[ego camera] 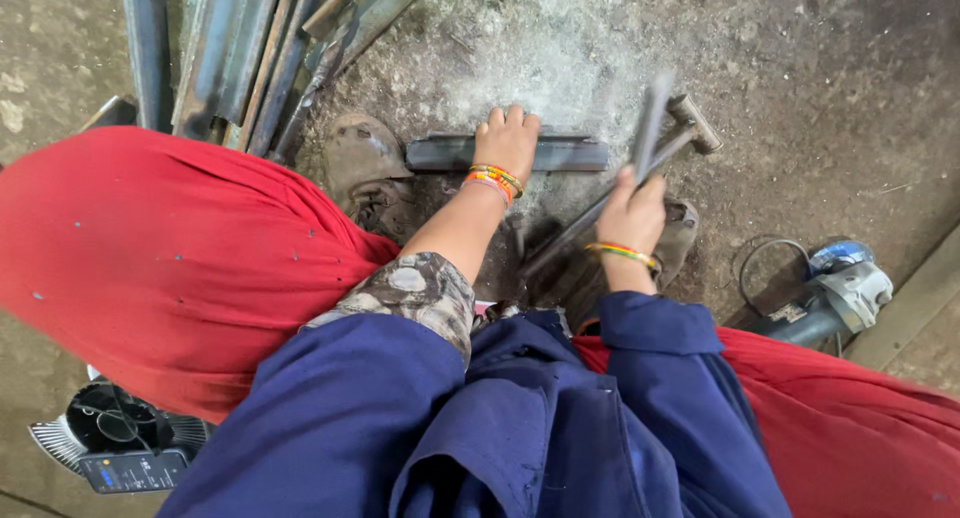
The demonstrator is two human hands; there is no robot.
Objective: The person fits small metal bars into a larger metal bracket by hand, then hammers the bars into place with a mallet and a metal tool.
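My left hand (507,135) presses down on a short dark steel bar (570,154) that lies flat on the dusty floor between my feet. My right hand (633,214) grips the handle of a metal hammer (690,126), with its head raised a little above the bar's right end. A thin steel piece (650,118) looks blurred beside the hammer head. Coloured bangles sit on both wrists.
Several long steel bars and angle pieces (250,58) lie at the top left. An angle grinder (835,298) with its cable rests on the floor at the right. A small fan and a dark device (120,448) sit at the bottom left. Worn shoes (365,168) flank the bar.
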